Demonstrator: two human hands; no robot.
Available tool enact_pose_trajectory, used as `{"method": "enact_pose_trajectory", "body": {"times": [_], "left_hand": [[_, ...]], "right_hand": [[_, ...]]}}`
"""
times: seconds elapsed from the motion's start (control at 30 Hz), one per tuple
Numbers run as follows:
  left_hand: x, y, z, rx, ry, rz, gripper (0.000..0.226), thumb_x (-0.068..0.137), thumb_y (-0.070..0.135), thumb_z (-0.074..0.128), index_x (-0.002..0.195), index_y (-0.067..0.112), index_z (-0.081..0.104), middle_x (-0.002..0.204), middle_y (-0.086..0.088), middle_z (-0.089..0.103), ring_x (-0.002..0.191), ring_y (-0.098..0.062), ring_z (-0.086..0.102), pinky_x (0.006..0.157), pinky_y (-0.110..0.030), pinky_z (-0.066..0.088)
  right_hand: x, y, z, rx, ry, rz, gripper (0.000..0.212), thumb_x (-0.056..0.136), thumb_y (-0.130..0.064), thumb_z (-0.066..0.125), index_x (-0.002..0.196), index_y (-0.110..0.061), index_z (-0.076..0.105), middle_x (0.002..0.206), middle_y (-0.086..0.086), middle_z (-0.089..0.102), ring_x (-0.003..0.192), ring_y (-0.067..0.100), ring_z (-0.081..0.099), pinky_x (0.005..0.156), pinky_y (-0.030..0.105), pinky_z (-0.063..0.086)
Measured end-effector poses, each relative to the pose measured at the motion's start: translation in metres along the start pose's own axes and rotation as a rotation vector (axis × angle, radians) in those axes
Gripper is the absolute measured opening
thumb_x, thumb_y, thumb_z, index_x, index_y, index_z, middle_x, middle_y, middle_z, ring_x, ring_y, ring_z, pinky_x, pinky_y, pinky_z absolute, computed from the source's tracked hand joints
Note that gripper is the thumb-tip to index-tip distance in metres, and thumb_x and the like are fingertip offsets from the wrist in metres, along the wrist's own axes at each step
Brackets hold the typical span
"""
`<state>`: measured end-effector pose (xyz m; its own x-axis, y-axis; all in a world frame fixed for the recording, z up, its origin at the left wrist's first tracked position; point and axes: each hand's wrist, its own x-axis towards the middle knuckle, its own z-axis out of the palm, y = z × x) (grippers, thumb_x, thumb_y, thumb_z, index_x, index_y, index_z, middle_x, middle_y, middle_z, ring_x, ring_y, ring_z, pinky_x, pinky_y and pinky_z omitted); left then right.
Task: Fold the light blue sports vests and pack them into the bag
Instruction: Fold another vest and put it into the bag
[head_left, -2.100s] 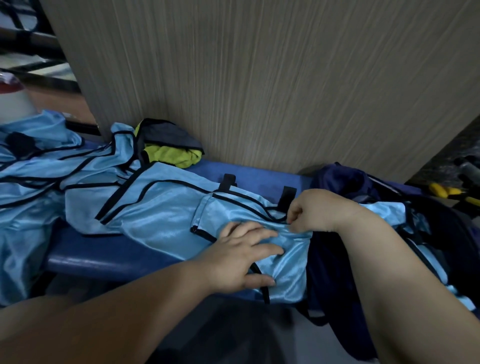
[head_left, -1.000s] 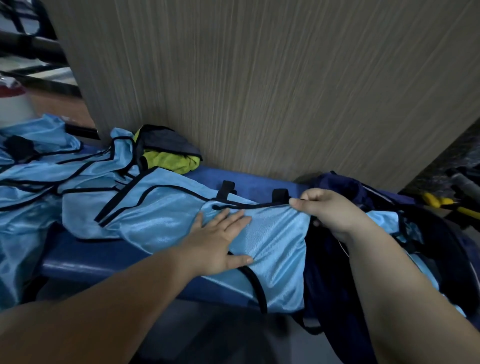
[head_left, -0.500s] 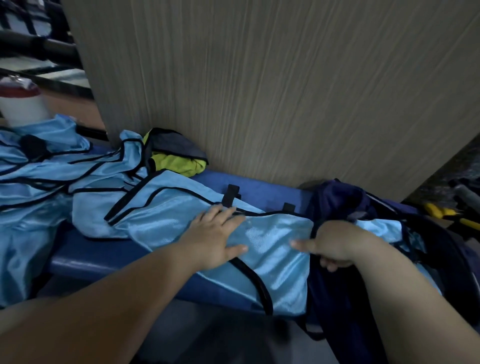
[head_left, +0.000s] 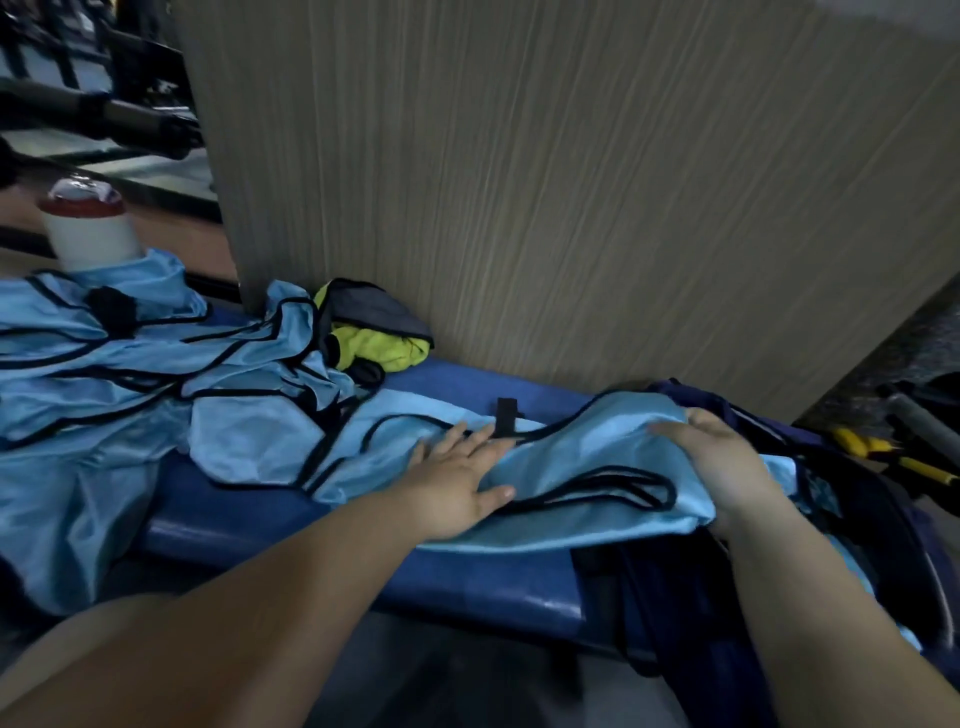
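Light blue sports vest (head_left: 587, 452), trimmed in black piping, lay folded across the right part of a blue padded bench (head_left: 467, 577), its right end bunched up and lifted over the mouth of a dark navy bag (head_left: 691, 613) at the bench's right end. The left hand (head_left: 452, 488) pressed flat on the vest, fingers spread and released, gripping nothing. The right hand (head_left: 722, 462) curled over the raised right end of the vest and grasped the cloth, thumb side hidden under the fabric. More light blue fabric showed inside the bag, to the right of that wrist. Further left, a loose heap of vests (head_left: 130, 374) in the same blue spilled over the bench and hung down its near edge. At the far side, against a grey wood-grain panel (head_left: 545, 182), sat a yellow-green and dark grey garment (head_left: 374, 338). A white container with a red band (head_left: 88, 228) stood at far left. Yellow-handled tools (head_left: 883, 457) lay on the floor at far right.
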<state>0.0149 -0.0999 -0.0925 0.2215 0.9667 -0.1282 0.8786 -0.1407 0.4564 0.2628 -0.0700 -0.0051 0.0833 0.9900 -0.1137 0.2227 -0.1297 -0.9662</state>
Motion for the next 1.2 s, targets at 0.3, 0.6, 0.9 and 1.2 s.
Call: {"method": "enact_pose_trajectory", "body": {"times": [0.3, 0.6, 0.9, 1.2], "left_hand": [[-0.007, -0.015, -0.011, -0.363, -0.034, 0.015, 0.049, 0.099, 0.048, 0.045, 0.146, 0.038, 0.035, 0.152, 0.004, 0.036, 0.136, -0.015, 0.036, 0.108, -0.030, 0.033], [-0.013, -0.033, -0.042, -1.391, 0.227, -0.399, 0.058, 0.095, 0.064, 0.034, 0.104, 0.016, 0.064, 0.100, -0.009, 0.072, 0.092, -0.023, 0.068, 0.085, -0.037, 0.054], [-0.016, -0.057, -0.036, -0.513, 0.303, -0.389, 0.037, 0.090, 0.028, 0.060, 0.124, 0.016, 0.049, 0.114, -0.004, 0.062, 0.102, -0.022, 0.060, 0.086, -0.031, 0.046], [-0.024, -0.045, -0.035, -0.098, 0.630, -0.194, 0.066, 0.092, 0.009, 0.050, 0.151, 0.027, 0.025, 0.148, 0.000, 0.035, 0.129, -0.025, 0.037, 0.106, -0.035, 0.033]], "right_hand": [[0.004, -0.040, 0.030, 0.034, -0.134, -0.062, 0.022, 0.086, -0.020, 0.070, 0.103, -0.011, 0.062, 0.082, 0.008, 0.066, 0.062, 0.014, 0.064, 0.049, 0.016, 0.048], [-0.017, 0.001, 0.167, -0.112, -0.444, -0.102, 0.043, 0.094, -0.018, 0.063, 0.134, -0.024, 0.049, 0.091, -0.001, 0.066, 0.081, 0.021, 0.061, 0.077, 0.041, 0.052], [-0.020, 0.049, 0.157, -0.830, -0.169, -0.580, 0.044, 0.096, -0.047, 0.050, 0.136, -0.028, 0.052, 0.133, -0.005, 0.057, 0.129, 0.016, 0.046, 0.110, 0.035, 0.033], [-0.023, 0.071, 0.136, -1.202, -0.364, -0.337, 0.104, 0.061, -0.092, 0.006, 0.153, -0.044, -0.004, 0.163, -0.010, -0.019, 0.148, 0.022, -0.024, 0.117, 0.058, -0.014]]}}
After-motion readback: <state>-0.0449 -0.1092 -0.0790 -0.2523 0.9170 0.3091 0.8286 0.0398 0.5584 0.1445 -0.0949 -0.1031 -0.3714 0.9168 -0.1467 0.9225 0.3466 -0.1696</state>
